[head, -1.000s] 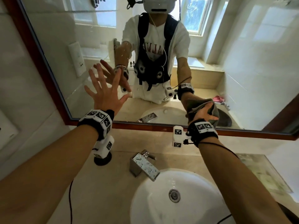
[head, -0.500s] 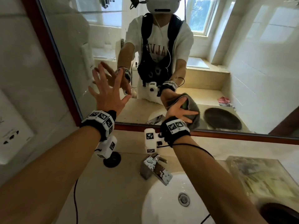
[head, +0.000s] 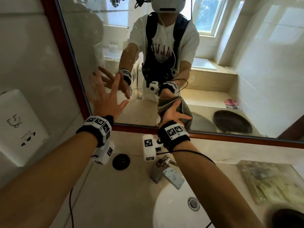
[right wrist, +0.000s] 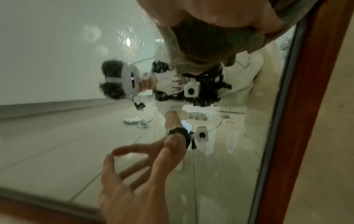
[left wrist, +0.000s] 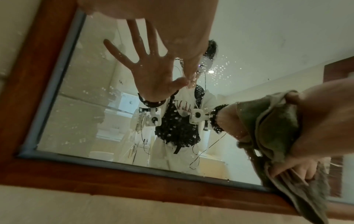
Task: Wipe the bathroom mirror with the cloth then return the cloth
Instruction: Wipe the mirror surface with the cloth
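The mirror has a red-brown wooden frame and water specks on its glass. My right hand grips a bunched grey-green cloth and holds it against the glass just above the bottom frame rail. In the left wrist view the cloth hangs down over that rail. My left hand is open with spread fingers, left of the cloth, near the mirror's left frame post. Its fingertips touch the glass. In the right wrist view the cloth sits under my curled fingers.
Below the mirror runs a beige counter with a chrome faucet, a white basin and a black round disc. A glass tray lies at the right, a dark bowl in the corner. A white socket plate is on the left wall.
My right hand has slid the cloth leftward along the mirror's bottom edge, closer to my left hand. The left hand has stayed spread on the glass.
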